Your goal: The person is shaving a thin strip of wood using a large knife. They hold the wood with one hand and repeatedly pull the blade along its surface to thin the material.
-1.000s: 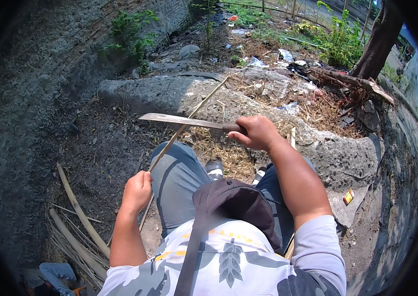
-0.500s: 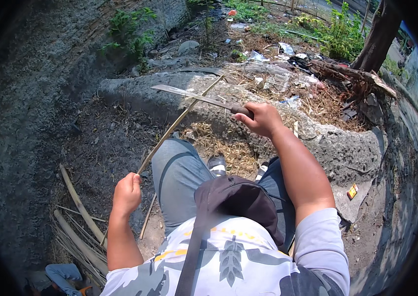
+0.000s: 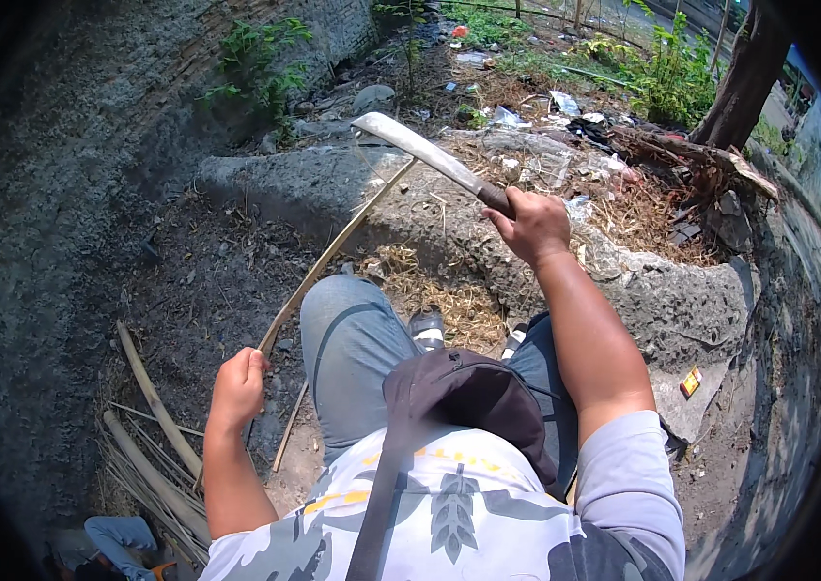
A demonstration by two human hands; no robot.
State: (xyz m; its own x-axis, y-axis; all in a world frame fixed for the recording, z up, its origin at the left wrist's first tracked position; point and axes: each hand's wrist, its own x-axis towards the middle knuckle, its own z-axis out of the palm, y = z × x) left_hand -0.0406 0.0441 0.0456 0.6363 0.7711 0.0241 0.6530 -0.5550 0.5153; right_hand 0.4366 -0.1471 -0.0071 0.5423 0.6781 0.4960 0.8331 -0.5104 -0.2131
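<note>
Head: machete (image 3: pixel 444 166) clear of knees (image 3: pixel 340 302)

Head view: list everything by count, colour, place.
Machete: one, grey, upper centre
Long strip: one, tan, centre
Stalks: two, tan, lower left
Thin strips: many, tan, lower left
Shavings: many, tan, centre
Packet: one, yellow, right
Litter: many, mixed, top
Shrubs: several, green, top
Tree trunk: one, brown, upper right
Ledge: one, grey, middle
Wall: one, grey, left
Another person: one, blue trousers, lower left
Bag: one, black, lap
Jeans: one pair, blue, centre
Shirt: one, patterned white, bottom
Left hand: one, bare, on long strip
Right hand: one, bare, on machete
</note>
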